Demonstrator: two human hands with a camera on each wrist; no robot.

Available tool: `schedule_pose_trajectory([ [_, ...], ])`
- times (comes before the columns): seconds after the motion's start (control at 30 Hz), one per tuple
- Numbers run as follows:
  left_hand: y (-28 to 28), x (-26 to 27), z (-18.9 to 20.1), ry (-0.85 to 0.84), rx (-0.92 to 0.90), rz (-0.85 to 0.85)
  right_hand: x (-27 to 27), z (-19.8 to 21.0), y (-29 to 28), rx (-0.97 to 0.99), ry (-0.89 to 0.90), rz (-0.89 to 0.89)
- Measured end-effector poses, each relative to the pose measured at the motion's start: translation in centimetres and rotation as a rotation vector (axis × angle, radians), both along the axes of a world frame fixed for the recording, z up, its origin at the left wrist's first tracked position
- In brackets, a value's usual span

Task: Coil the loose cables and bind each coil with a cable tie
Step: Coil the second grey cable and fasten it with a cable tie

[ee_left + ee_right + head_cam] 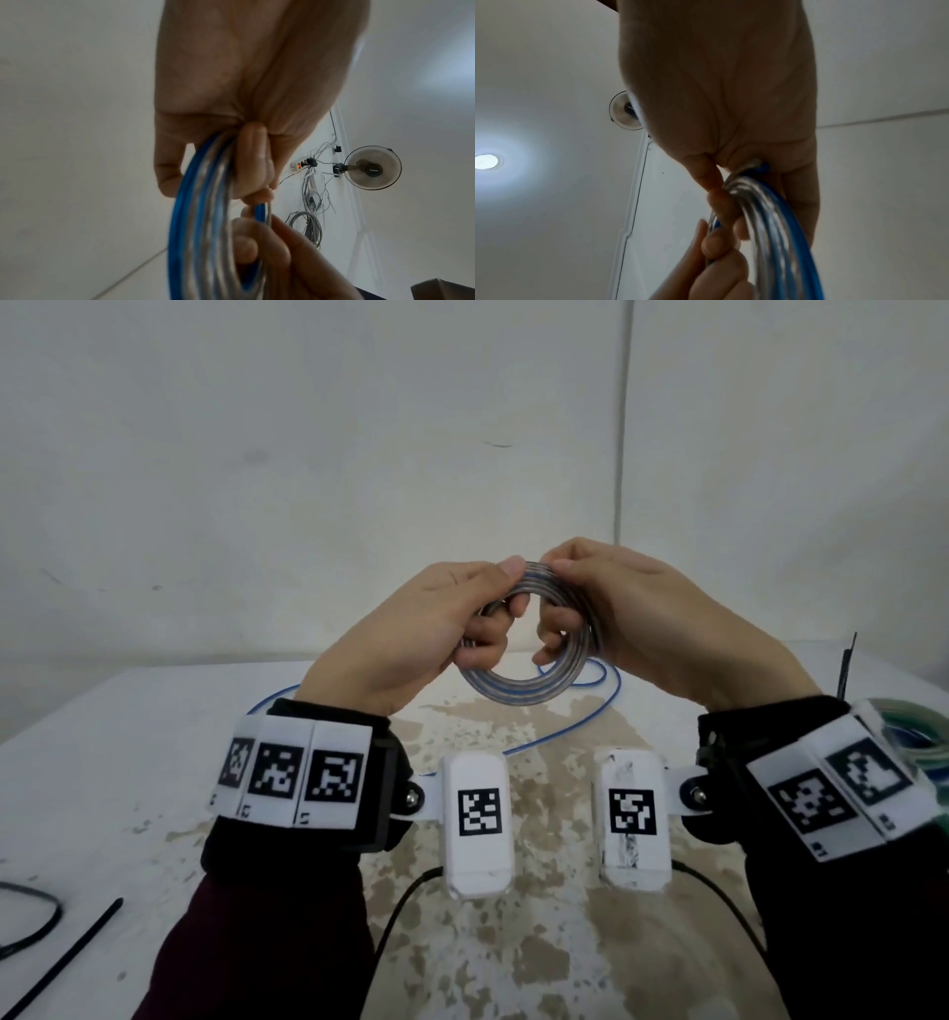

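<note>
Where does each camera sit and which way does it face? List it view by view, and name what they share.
Head: on the head, looking forward and down at both hands, left hand and right hand, wrists and table.
Left wrist: looks upward along the left hand at wall and fan.
Right wrist: looks upward along the right hand at ceiling light.
Shared: the blue cable coil.

My table (154, 762) is white, with brown patches where the coating has worn off toward the middle. At about eight o'clock lie a black cable tie (72, 947) and, beside it, a loop of black cord (36, 916). A loose blue cable (565, 726) trails across at twelve o'clock. At three o'clock sits a greenish coil (919, 737), partly hidden.
</note>
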State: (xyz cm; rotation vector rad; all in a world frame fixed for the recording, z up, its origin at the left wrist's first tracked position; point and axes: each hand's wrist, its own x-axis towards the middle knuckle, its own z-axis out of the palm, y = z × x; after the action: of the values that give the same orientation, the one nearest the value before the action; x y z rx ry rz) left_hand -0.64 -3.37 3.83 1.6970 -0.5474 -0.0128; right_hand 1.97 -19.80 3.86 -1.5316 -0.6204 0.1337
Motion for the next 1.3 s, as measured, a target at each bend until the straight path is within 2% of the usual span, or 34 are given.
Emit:
schedule_pose_trajectory([
  [0.27, -0.1, 0.3, 0.5, -0.107, -0.248, 0.147, 0.0, 0.1, -0.6, 0.066, 0.069, 0.038],
  [0.37, -0.2, 0.5, 0.4, -0.144, -0.313, 0.205, -0.2, -0.1, 0.4, 0.149, 0.124, 0.074],
  [0.53, 0.1, 0.5, 0.6, -0.106, -0.290, 0.142, 0.0, -0.2, 1.9, 0.339, 0.169, 0.005],
  [0.7, 1.6, -1.1, 0.3, 0.005, -0.202, 0.169, -0.2, -0.3, 2.4, 0.258, 0.153, -0.035],
  [0.87, 6.6, -4.0, -1.2, 0.121, 0.158, 0.458, -1.2, -1.5, 5.0, 0.104, 0.112, 0.028],
  [0.93, 9.8, -5.4, -2.1, 0.158, 0.394, 0.559, -2.0, -2.1, 6.5, 0.087, 0.125, 0.093],
  [1.03, 15.1, -7.5, -3.5, 0.292, 0.844, 0.593, -3.4, -3.1, 8.9, 0.039, 0.155, 0.179],
  [1.1, 18.1, -8.8, -4.1, 0.397, 1.067, 0.604, -4.4, -3.8, 10.4, -0.018, 0.161, 0.228],
  [1.17, 20.1, -9.9, -4.7, 0.493, 1.202, 0.625, -5.3, -4.6, 11.7, -0.071, 0.166, 0.273],
  [1.3, 21.8, -10.9, -6.1, 0.638, 1.357, 0.589, -6.6, -5.6, 13.7, -0.131, 0.169, 0.334],
])
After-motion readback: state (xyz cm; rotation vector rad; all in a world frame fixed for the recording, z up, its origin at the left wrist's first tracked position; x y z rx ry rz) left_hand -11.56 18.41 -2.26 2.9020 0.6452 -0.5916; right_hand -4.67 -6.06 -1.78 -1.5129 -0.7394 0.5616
